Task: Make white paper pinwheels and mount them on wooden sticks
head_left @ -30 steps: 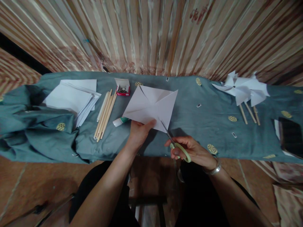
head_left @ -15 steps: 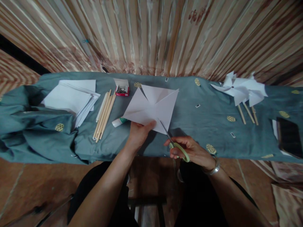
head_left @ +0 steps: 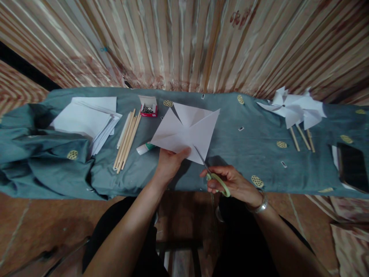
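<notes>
Cloth [head_left: 230,154] spreads beneath both hands. Above it, a sheet of paper [head_left: 198,129] reaches forward from the left hand [head_left: 170,164], whose thumb presses its near edge, fingers hidden underneath. It should be light, bendy and easily torn at the slits, so best pinched near the uncut middle. Right of that pinch, the right hand [head_left: 235,184] grips scissors [head_left: 222,182] by the handles, a blade over the paper. Left of the pinch lies a tube [head_left: 143,149].

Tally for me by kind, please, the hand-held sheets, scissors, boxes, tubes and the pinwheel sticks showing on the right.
Hand-held sheet: 1
Scissors: 1
Box: 1
Tube: 1
Pinwheel sticks: 3
Total: 7
</notes>
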`<action>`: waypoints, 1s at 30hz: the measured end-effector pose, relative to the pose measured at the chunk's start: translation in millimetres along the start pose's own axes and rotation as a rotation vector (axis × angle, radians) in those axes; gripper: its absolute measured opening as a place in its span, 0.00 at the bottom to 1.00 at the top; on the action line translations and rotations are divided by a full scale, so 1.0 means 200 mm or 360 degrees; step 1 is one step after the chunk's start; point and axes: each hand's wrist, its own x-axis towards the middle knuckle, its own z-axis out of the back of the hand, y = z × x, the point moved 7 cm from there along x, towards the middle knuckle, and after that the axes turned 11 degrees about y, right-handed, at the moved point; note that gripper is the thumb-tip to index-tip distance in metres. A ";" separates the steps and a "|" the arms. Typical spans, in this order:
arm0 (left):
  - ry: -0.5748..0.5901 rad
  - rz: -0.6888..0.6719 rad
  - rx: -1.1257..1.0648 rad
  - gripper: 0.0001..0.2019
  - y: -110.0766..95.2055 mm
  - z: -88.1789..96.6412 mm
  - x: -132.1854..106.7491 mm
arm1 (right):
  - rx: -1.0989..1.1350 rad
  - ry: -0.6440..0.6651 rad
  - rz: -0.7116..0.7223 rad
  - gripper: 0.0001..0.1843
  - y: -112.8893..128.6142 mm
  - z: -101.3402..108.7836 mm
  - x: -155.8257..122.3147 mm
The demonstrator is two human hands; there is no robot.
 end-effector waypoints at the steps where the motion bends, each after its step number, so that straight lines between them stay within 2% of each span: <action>1: 0.0001 0.0009 0.0010 0.16 0.00 0.00 0.00 | -0.0006 0.0001 -0.0004 0.24 0.00 0.00 0.00; 7: -0.0012 0.0013 0.0020 0.16 0.02 0.00 -0.01 | -0.0085 -0.0034 0.0003 0.24 0.01 0.01 0.00; 30: 0.0007 0.0014 0.0035 0.17 0.02 -0.01 -0.02 | 0.0025 -0.0096 -0.0035 0.25 0.00 0.00 0.00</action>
